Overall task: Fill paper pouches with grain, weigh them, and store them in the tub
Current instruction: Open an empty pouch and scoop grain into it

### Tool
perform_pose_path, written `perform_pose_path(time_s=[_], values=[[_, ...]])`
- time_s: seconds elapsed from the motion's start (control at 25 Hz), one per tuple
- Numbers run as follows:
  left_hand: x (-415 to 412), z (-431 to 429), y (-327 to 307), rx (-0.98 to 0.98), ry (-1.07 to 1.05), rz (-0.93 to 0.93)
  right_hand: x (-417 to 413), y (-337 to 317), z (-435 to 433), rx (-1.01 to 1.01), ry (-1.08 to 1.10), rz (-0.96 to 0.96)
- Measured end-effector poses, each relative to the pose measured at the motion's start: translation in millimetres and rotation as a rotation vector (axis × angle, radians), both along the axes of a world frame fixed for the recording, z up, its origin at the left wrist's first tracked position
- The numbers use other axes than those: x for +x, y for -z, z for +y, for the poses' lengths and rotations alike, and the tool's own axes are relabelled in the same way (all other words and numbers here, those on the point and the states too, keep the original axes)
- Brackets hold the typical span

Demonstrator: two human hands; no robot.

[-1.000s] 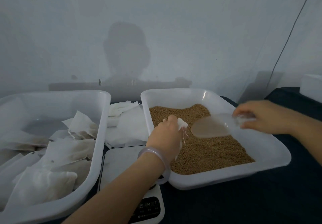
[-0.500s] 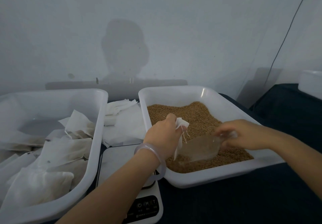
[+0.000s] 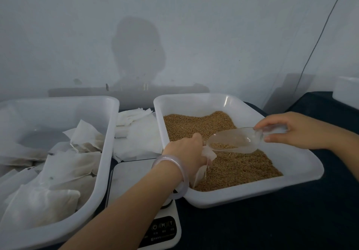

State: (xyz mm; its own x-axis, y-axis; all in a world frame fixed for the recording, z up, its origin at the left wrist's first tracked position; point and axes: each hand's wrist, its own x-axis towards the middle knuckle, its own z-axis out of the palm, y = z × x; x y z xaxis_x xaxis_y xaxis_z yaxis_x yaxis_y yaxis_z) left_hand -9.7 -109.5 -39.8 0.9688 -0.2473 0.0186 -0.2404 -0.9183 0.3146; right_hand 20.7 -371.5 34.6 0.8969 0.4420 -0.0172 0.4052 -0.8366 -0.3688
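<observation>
My left hand (image 3: pixel 186 152) grips a white paper pouch (image 3: pixel 206 160) over the left side of the white tray (image 3: pixel 303 172) of brown grain (image 3: pixel 239 168). My right hand (image 3: pixel 297 131) holds the handle of a clear plastic scoop (image 3: pixel 235 140). A little grain lies in the scoop, whose tip is at the pouch mouth. The tub (image 3: pixel 108 133) on the left holds several filled pouches (image 3: pixel 66 170). A white scale (image 3: pixel 136 176) sits between tub and tray, under my left forearm.
A stack of unfilled white pouches (image 3: pixel 134 133) lies behind the scale, between tub and tray. The table has a dark cloth (image 3: pixel 272 220). A white box (image 3: pixel 347 92) stands at the far right edge. A wall rises close behind.
My right hand has lifted the scoop out of the grain and brought it up to the pouch with a little grain in it. My left hand has stayed over the tray.
</observation>
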Motion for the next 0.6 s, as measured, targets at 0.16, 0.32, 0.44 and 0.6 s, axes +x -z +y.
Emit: perform_pose_path(time_s=[0.16, 0.32, 0.44, 0.6], values=[[-3, 1, -1, 0.019, 0.011, -0.019, -1, -6, 8, -0.033, -0.01, -0.021], [-6, 1, -1, -0.05, -0.002, -0.052, -4, -9, 10, -0.121, 0.015, -0.059], [-7, 3, -1, -0.119, 0.024, -0.079, -6, -11, 13, -0.206, 0.009, -0.077], [-7, 5, -1, -0.145, 0.048, -0.086, -6, -14, 22, -0.306, -0.014, -0.161]])
